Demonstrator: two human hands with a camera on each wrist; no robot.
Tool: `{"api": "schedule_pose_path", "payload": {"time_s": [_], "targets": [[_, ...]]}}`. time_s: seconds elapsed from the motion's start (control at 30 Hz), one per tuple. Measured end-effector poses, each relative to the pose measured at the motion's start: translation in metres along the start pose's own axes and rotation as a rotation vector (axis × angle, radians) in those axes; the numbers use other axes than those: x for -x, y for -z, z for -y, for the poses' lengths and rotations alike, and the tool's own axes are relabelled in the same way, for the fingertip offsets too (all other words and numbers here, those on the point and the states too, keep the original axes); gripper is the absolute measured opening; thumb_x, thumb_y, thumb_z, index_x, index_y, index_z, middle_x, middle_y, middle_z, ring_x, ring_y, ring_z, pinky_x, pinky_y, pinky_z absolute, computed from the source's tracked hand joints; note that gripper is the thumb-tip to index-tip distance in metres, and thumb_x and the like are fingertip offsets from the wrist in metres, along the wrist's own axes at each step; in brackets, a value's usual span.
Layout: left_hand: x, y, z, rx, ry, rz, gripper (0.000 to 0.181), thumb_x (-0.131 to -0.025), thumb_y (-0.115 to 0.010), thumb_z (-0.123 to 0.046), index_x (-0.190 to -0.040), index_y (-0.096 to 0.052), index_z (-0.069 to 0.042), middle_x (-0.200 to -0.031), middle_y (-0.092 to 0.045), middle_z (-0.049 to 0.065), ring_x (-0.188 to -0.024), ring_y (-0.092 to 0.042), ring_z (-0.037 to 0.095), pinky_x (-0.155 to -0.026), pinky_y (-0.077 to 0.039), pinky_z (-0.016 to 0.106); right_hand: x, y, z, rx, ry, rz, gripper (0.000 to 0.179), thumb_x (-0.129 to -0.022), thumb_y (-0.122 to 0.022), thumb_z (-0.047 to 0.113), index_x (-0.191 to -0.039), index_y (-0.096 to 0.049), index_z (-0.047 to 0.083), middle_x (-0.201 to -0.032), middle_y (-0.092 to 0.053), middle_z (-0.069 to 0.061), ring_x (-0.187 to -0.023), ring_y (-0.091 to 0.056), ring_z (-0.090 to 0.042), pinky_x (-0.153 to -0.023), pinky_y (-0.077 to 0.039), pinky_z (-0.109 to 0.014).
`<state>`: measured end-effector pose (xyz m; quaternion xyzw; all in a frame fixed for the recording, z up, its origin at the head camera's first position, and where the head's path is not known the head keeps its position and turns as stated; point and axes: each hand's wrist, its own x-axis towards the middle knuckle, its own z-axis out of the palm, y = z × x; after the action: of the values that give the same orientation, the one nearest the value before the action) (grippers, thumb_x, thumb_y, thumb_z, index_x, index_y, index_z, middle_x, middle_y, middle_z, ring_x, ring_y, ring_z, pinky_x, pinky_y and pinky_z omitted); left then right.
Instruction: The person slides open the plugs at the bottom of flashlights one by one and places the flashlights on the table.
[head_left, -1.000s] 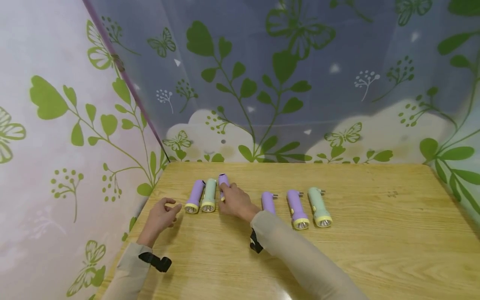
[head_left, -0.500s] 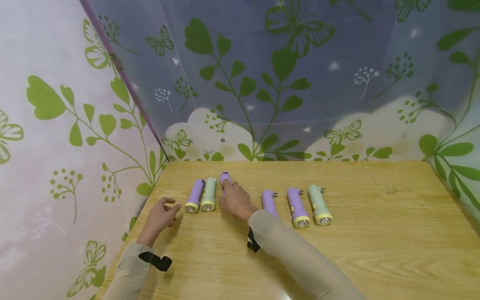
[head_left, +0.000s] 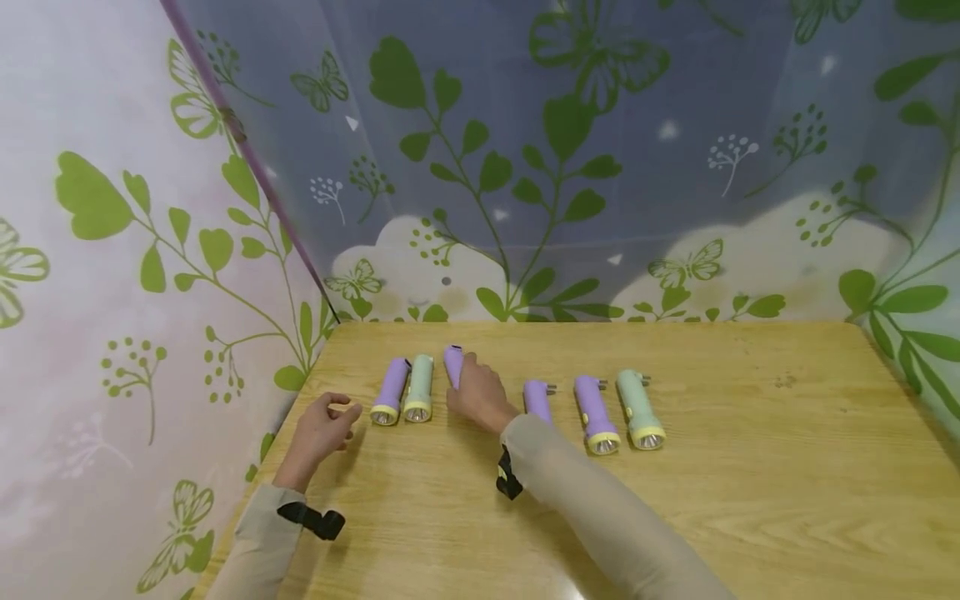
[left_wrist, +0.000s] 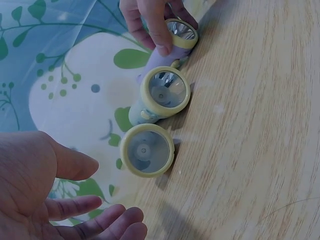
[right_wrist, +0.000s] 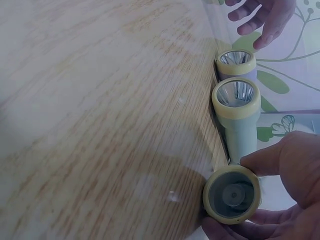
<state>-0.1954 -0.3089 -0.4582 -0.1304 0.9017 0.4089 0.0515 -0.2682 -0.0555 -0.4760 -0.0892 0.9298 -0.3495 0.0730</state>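
Observation:
Six small torches lie in a row on the wooden table. My right hand grips the third one from the left, a purple torch, its yellow lens end showing between thumb and fingers. Left of it lie a green torch and a purple torch. My left hand rests open on the table just left of that purple torch, holding nothing. To the right lie a purple torch partly hidden by my sleeve, another purple torch and a green torch.
Leaf-patterned walls close off the table on the left and at the back. The row lies near the far left of the table, close to its left edge. Bare wood stretches to the front and right.
My right hand has slid a little to the right with the purple torch in its grip. The left hand and the other torches have stayed put.

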Motion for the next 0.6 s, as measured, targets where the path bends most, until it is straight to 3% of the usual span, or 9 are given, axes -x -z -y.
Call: {"api": "schedule_pose_path", "payload": {"time_s": [0.27, 0.6], "targets": [[0.001, 0.001, -0.005, 0.005, -0.006, -0.008, 0.048, -0.104, -0.057, -0.03, -0.14, -0.049, 0.002, -0.108, -0.065, 0.025, -0.084, -0.07, 0.028, -0.07, -0.061, 0.038, 0.0, 0.003, -0.001, -0.006, 0.002, 0.005, 0.051, -0.089, -0.063, 0.013, -0.135, -0.048, -0.006, -0.11, -0.065, -0.022, -0.093, -0.063, -0.032, -0.08, -0.056, -0.045], [0.003, 0.003, -0.015, 0.024, -0.027, -0.002, 0.052, -0.104, -0.056, -0.034, -0.143, -0.047, -0.001, -0.119, -0.062, 0.027, -0.098, -0.07, 0.037, -0.077, -0.062, 0.043, 0.001, 0.006, -0.004, -0.05, -0.012, -0.002, 0.04, -0.089, -0.067, 0.014, -0.121, -0.055, -0.006, -0.098, -0.065, -0.019, -0.079, -0.059, -0.027, -0.063, -0.05, -0.034]]}}
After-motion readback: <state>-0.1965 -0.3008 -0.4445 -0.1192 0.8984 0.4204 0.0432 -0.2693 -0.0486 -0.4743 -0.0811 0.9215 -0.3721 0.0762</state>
